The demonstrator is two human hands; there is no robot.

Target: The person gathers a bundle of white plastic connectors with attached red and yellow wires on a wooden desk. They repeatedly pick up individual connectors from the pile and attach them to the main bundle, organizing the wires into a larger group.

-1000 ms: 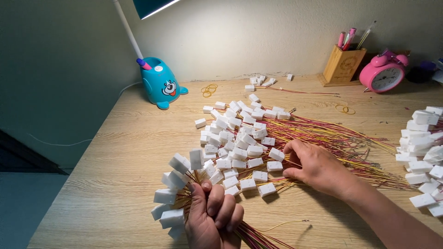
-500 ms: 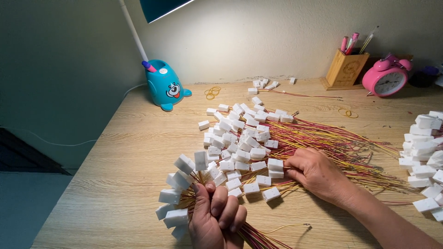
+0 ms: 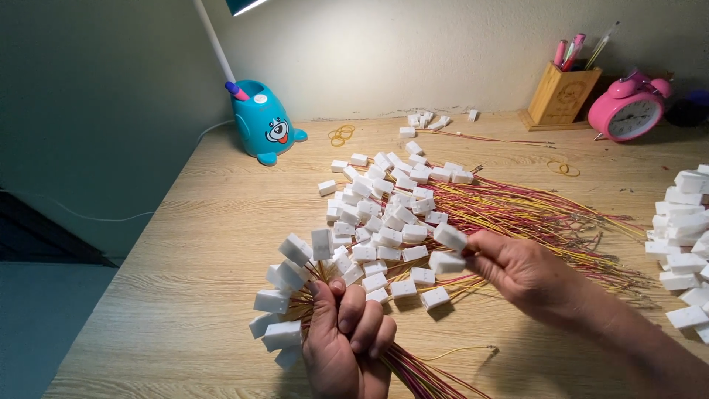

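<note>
While my left hand [image 3: 346,336] is fisted around the wire bundle [image 3: 292,295] at six o'clock and my right hand [image 3: 528,273] pinches two white connectors [image 3: 448,247] lifted off the loose pile [image 3: 391,214] toward twelve, a hasty tug could snag neighbouring wires and scatter them.

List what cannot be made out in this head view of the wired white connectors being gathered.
- Bundle in the left hand: its wires are hidden inside the closed grip, and their far ends are cut off by the bottom edge.
- Right hand: its fingers cover the wires of the two connectors it pinches.
- Second connector pile: cut off by the right edge.
- Desk lamp: head cropped at the top edge.
</note>
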